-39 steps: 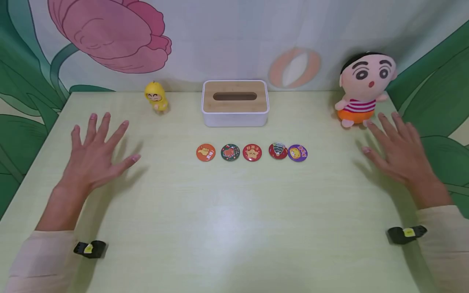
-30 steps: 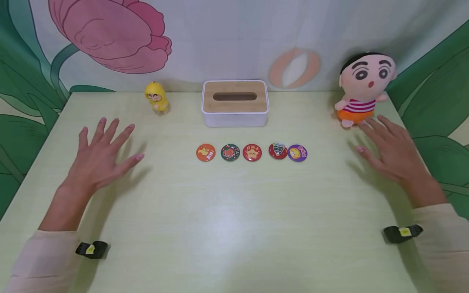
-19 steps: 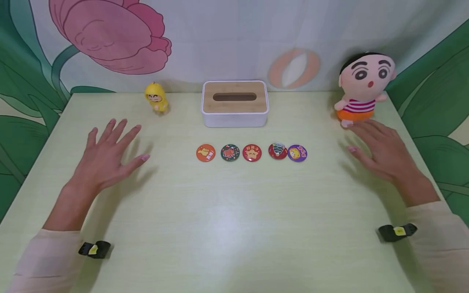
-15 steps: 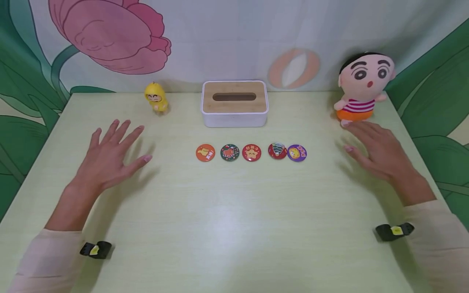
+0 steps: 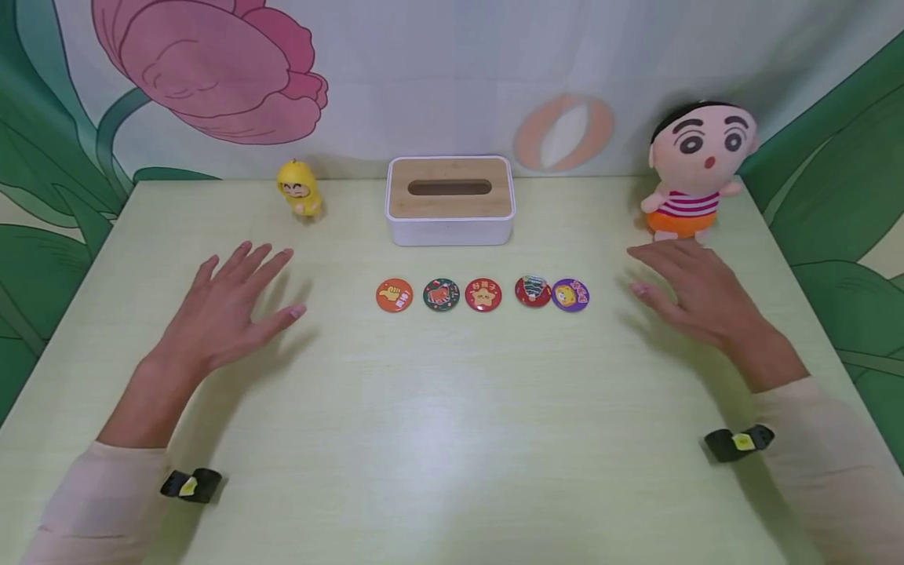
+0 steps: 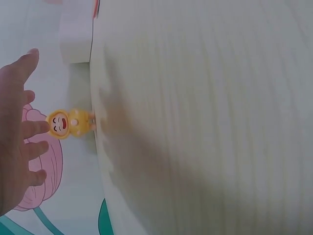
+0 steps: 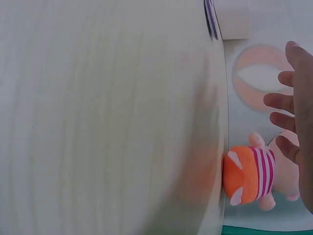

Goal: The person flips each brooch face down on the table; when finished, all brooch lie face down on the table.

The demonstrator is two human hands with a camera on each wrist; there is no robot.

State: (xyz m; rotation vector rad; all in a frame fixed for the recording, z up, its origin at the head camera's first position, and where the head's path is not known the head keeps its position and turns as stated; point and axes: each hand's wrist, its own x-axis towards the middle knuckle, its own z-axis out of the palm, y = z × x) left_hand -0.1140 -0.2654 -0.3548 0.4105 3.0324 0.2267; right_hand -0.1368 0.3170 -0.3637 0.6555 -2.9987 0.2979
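Note:
Across the middle of the table lies a row of round badges: an orange one (image 5: 394, 295), a dark green one (image 5: 441, 295), a red one with a star (image 5: 483, 295), another red one (image 5: 533, 291) and a purple one (image 5: 570, 295). The last two touch or overlap slightly. My left hand (image 5: 227, 302) hovers above the table left of the row, fingers spread, holding nothing. To the right of the badges my right hand (image 5: 695, 294) is also raised off the surface, with extended fingers and nothing in it. In the right wrist view its fingers (image 7: 279, 102) point away from the palm.
Behind the badges stands a white box (image 5: 450, 231) with a slotted wooden lid. A yellow figurine (image 5: 300, 188) is at the back left, a plush doll (image 5: 695, 169) at the back right. A printed curtain (image 5: 438, 78) hangs behind the table (image 5: 438, 439).
Both hands have moved inward toward the badges, the right one farther, coming away from the plush doll. The badges, box and toys keep their places.

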